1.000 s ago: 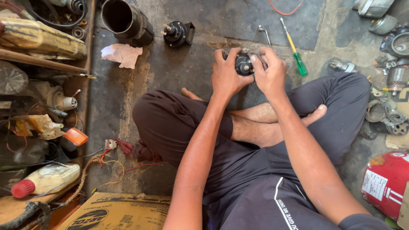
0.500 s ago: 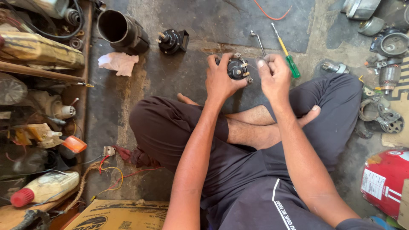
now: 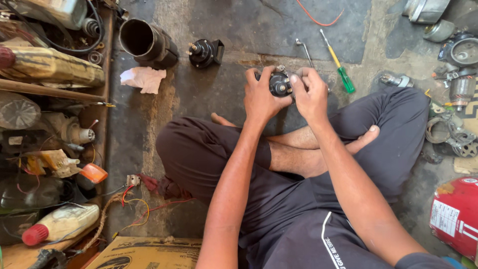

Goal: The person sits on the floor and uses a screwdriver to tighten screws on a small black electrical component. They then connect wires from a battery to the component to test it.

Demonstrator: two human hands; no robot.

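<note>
I sit cross-legged on a dark floor mat. A small black round motor part (image 3: 280, 84) with metal terminals is held between both hands in front of my knees. My left hand (image 3: 261, 97) wraps its left side and my right hand (image 3: 311, 94) grips its right side, thumb pressed on top. Much of the part is hidden by my fingers.
A second black round part (image 3: 204, 53) and a dark metal cylinder (image 3: 147, 42) lie beyond, beside a white rag (image 3: 143, 78). A green-handled screwdriver (image 3: 338, 62) and a bent metal key (image 3: 304, 51) lie to the right. Cluttered shelves stand left; metal parts and a red can (image 3: 457, 214) right.
Both hands stay on the black part and have closed in tighter around it. The view has shifted slightly; nothing else has moved.
</note>
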